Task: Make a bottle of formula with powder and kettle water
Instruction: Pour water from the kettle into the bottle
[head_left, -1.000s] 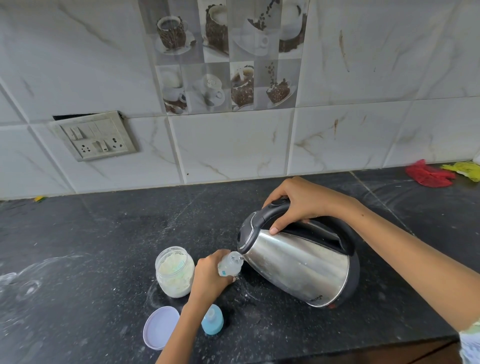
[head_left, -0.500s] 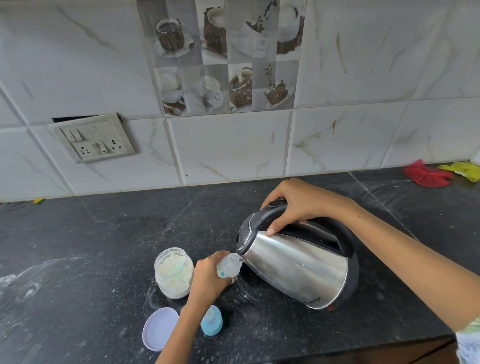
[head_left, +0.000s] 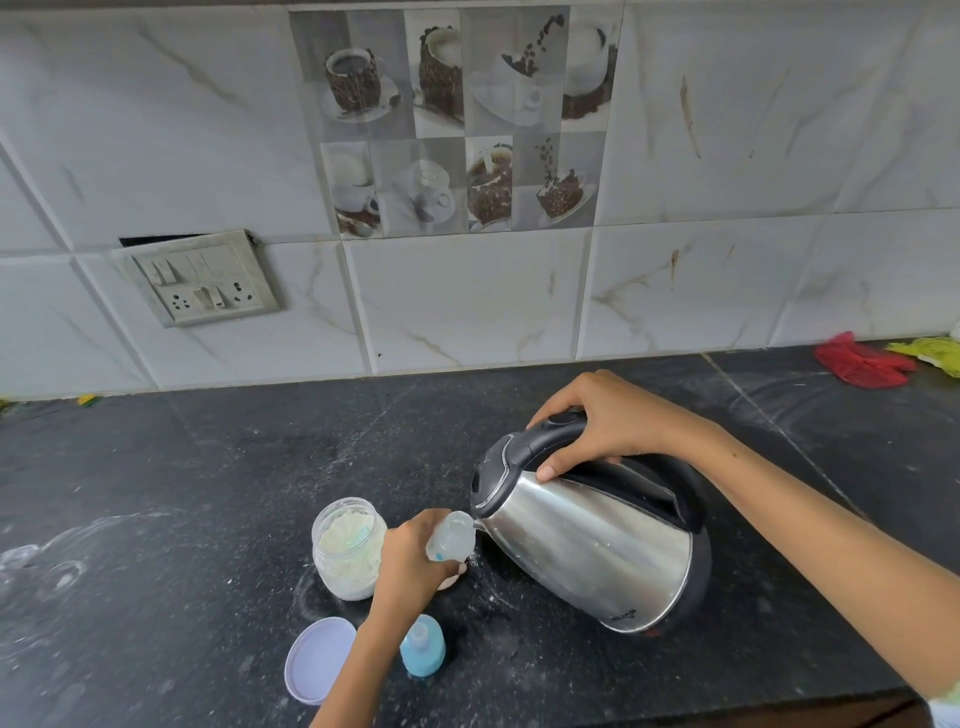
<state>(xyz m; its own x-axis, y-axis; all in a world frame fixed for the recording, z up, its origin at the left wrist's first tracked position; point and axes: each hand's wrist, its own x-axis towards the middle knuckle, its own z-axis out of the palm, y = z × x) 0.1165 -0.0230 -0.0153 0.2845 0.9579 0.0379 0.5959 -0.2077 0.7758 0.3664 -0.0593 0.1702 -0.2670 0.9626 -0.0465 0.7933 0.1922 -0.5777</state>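
bottle in left hand | right hand tilts kettle

Left countertop lies open — powder jar, lid and kettle crowd the centre.

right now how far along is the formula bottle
Done: the powder jar stands open, its lid lying off on the counter, and the blue bottle top is off. In hand: the left hand holds the bottle while the right hand tilts the kettle, spout at its mouth. Left: finish pouring, cap, mix. Whether powder is in, I can't tell.
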